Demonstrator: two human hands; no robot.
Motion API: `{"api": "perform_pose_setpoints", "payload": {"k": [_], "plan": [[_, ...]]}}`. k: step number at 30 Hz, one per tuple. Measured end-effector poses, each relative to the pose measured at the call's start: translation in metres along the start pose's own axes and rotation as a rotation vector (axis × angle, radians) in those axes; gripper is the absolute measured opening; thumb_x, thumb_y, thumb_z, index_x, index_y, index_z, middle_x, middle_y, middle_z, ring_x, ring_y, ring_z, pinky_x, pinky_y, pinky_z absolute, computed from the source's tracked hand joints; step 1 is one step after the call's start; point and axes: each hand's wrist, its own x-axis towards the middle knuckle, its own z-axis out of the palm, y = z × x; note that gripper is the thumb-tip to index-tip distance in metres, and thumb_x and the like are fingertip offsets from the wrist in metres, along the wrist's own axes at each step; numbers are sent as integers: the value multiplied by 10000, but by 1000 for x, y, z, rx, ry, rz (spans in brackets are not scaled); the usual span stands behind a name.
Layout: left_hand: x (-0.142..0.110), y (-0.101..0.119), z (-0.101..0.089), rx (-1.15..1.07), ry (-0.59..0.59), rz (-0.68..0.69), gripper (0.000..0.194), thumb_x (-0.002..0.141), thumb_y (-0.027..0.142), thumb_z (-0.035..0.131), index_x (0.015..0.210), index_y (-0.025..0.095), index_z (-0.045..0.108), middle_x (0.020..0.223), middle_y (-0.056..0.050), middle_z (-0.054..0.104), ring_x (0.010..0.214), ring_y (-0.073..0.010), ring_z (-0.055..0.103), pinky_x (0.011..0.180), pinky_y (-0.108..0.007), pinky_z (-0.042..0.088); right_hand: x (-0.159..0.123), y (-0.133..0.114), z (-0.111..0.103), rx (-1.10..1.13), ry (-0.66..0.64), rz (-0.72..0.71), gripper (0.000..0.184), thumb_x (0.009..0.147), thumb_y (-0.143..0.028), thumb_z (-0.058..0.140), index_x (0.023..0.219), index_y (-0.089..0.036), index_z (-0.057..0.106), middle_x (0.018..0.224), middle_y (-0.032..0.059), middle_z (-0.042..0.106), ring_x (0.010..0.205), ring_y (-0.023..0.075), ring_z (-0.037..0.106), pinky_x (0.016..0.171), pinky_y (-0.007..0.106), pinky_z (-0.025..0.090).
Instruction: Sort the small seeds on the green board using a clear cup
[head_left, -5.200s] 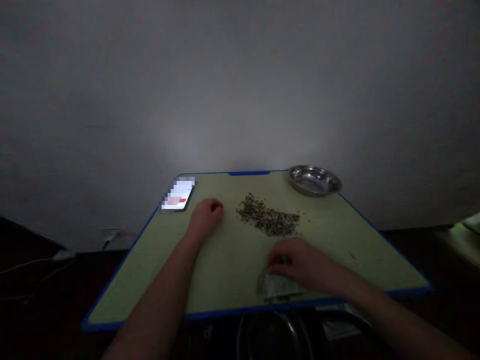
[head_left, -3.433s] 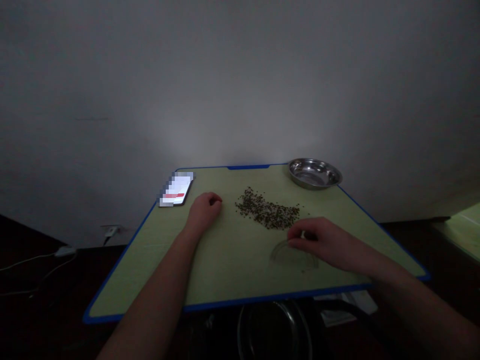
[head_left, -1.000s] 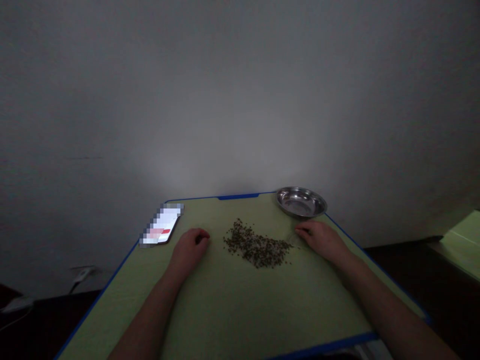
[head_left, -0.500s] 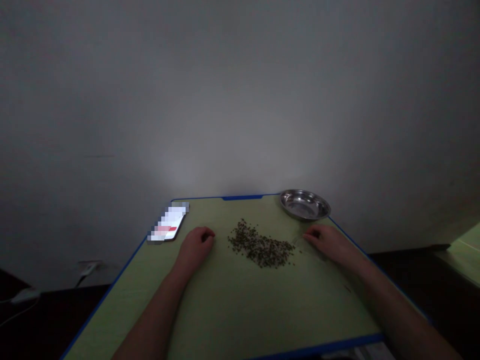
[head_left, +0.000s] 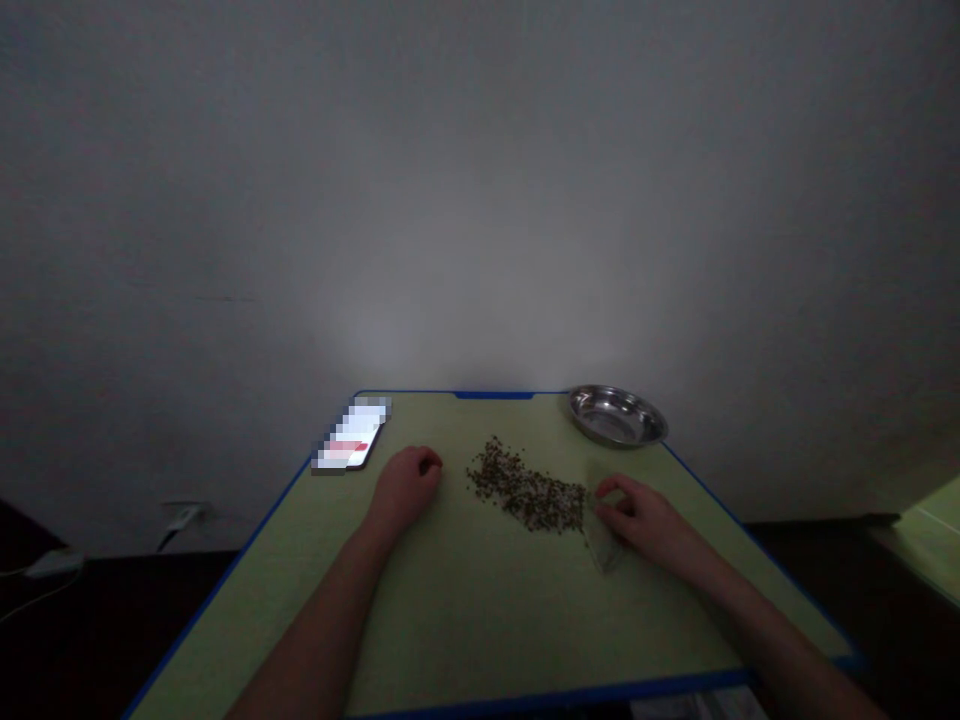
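A spread-out pile of small brown and pale grains (head_left: 529,492), perhaps beans or seeds, lies in the middle of the table. On its left rests my left hand (head_left: 409,482), its fingers curled closed; whatever is in them, if anything, is hidden. At the pile's right edge my right hand (head_left: 634,515) pinches a thin see-through bag (head_left: 604,550) between thumb and fingers. The bag hangs down to the tabletop, its lower corner pointing towards me. Beyond my right hand stands a round, shallow steel bowl (head_left: 616,418).
A lit smartphone (head_left: 354,436) lies at the table's far left corner. The pale green table (head_left: 465,620) has a blue rim and stands against a grey wall (head_left: 480,200). A plug and cable (head_left: 182,518) show low on the wall at left.
My right hand has moved nearer to me and turned, bringing the see-through bag against the pile's right edge. The left hand keeps its curled pose. The view has shifted slightly.
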Motion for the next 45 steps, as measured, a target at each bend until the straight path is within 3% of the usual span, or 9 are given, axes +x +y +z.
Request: {"api": "perform_pose_setpoints", "payload": {"k": [7, 17, 25, 29, 35, 39, 45], "plan": [[0, 0, 0, -3, 1, 9, 199, 735, 182, 466, 805, 155, 650, 858, -71, 645, 833, -182, 572, 758, -288, 424, 10, -41, 27, 18, 64, -5, 79, 758, -181, 462, 786, -202, 532, 458, -71, 510, 350, 88, 432, 375, 191, 289], [-1, -1, 1, -5, 6, 10, 205, 745, 190, 463, 813, 160, 655, 867, -70, 654, 831, -178, 574, 764, -287, 424, 41, -70, 43, -53, 43, -31, 131, 764, -157, 454, 837, -194, 557, 500, -50, 560, 357, 90, 468, 382, 197, 322], [0, -3, 3, 3, 10, 16, 207, 741, 191, 466, 808, 157, 659, 867, -77, 657, 845, -186, 576, 766, -291, 417, 46, -79, 17, -304, 36, -263, 216, 785, -191, 506, 990, -189, 573, 603, -11, 625, 564, 137, 564, 547, 230, 361], [0, -3, 4, 0, 18, 25, 210, 736, 188, 457, 794, 160, 656, 856, -74, 658, 842, -188, 573, 771, -296, 411, 41, -74, -3, -354, 29, -255, 250, 809, -259, 522, 1044, -183, 563, 682, 12, 658, 605, 149, 587, 559, 236, 369], [-1, -2, 3, -2, 22, 21, 207, 734, 184, 456, 795, 164, 652, 871, -73, 656, 854, -189, 572, 776, -296, 413, 25, -72, -28, -395, -64, -322, 180, 823, -259, 508, 892, -200, 664, 782, 49, 697, 692, 181, 615, 620, 272, 409], [-1, -2, 3, 0, 16, 17, 206, 735, 187, 457, 797, 164, 652, 857, -73, 652, 836, -186, 573, 770, -297, 417, 7, -68, -30, -369, -194, -452, 189, 816, -184, 502, 822, -219, 688, 845, 45, 696, 783, 187, 613, 709, 289, 429], [-1, -3, 3, -9, 24, 4, 195, 740, 181, 469, 799, 168, 654, 871, -67, 653, 848, -183, 572, 784, -298, 417, 8, -59, -11, -291, -262, -467, 206, 815, -153, 492, 839, -205, 689, 851, 44, 676, 811, 188, 606, 754, 305, 447]]}}
